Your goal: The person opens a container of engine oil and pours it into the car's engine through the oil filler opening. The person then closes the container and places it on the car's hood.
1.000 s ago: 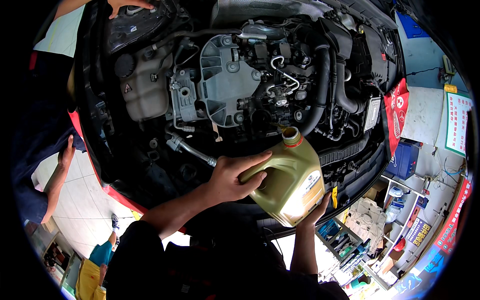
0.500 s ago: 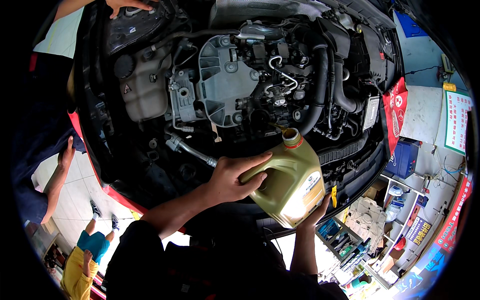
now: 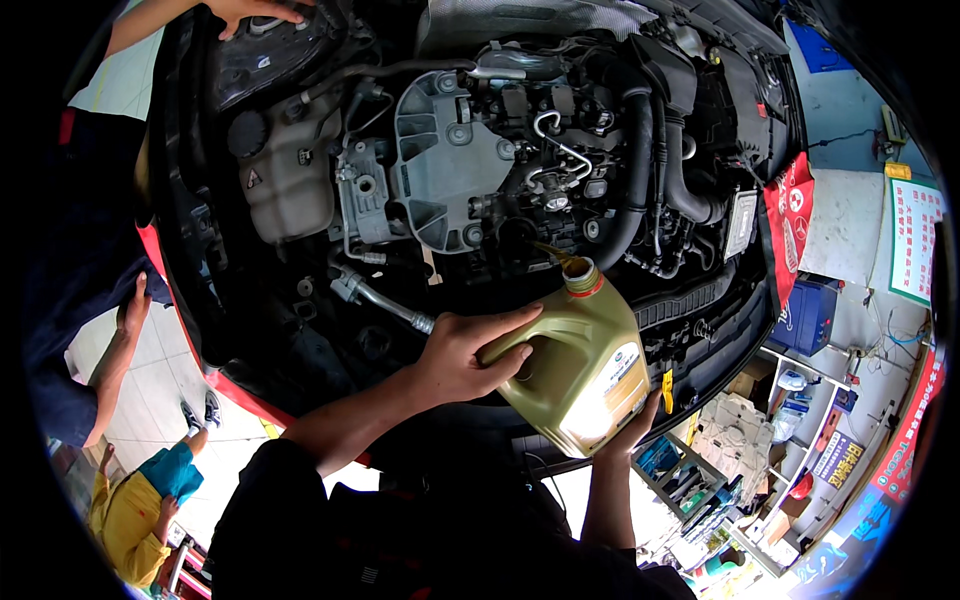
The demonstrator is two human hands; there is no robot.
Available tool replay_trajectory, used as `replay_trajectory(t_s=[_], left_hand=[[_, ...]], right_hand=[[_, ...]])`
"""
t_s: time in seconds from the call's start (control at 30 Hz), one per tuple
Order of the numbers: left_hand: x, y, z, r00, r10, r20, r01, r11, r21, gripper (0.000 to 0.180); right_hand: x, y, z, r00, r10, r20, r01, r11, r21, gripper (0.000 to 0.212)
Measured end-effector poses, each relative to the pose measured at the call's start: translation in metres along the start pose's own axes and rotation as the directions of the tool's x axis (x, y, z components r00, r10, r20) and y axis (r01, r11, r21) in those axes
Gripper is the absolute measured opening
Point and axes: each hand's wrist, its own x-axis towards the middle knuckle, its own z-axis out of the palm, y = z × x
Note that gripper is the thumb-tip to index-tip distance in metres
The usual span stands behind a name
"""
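A gold plastic oil jug (image 3: 590, 350) is tilted over the front of the engine, its uncapped neck with a red ring (image 3: 582, 275) facing the engine. My left hand (image 3: 465, 352) is wrapped round the jug's handle. Under the jug's base, my right hand (image 3: 628, 432) supports it from the right. A thin amber stream of oil (image 3: 545, 247) runs from the mouth toward a dark round opening (image 3: 517, 234) beside the grey metal engine bracket (image 3: 450, 165). How the stream meets the opening is hard to make out in the shadow.
At left stands a coolant tank (image 3: 290, 185) with a black cap. Red fender covers (image 3: 792, 215) drape the car's edges. A co-worker's hand (image 3: 255, 12) rests at the far left of the bay. Someone in a yellow shirt (image 3: 130, 515) is behind; shelving (image 3: 800, 430) stands at right.
The person in yellow has moved left and lower in view. My hands and the jug stay almost still, and the oil stream shows a little more plainly.
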Motion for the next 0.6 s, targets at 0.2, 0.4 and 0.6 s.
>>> replay_trajectory(t_s=[0.2,0.4,0.6], left_hand=[[-0.002,0.000,0.000,0.999,-0.045,0.022,0.045,0.999,-0.017,0.050],[-0.004,-0.008,0.003,1.000,0.024,0.004,-0.023,1.000,-0.008,0.050],[-0.003,-0.009,0.003,0.999,0.043,0.015,-0.043,0.999,0.006,0.050]], right_hand=[[-0.001,0.002,-0.005,1.000,-0.011,0.000,0.011,1.000,0.005,0.083],[-0.002,0.003,-0.008,1.000,-0.005,0.015,0.005,1.000,0.007,0.084],[-0.004,0.003,-0.007,1.000,-0.001,-0.010,0.001,1.000,0.003,0.084]])
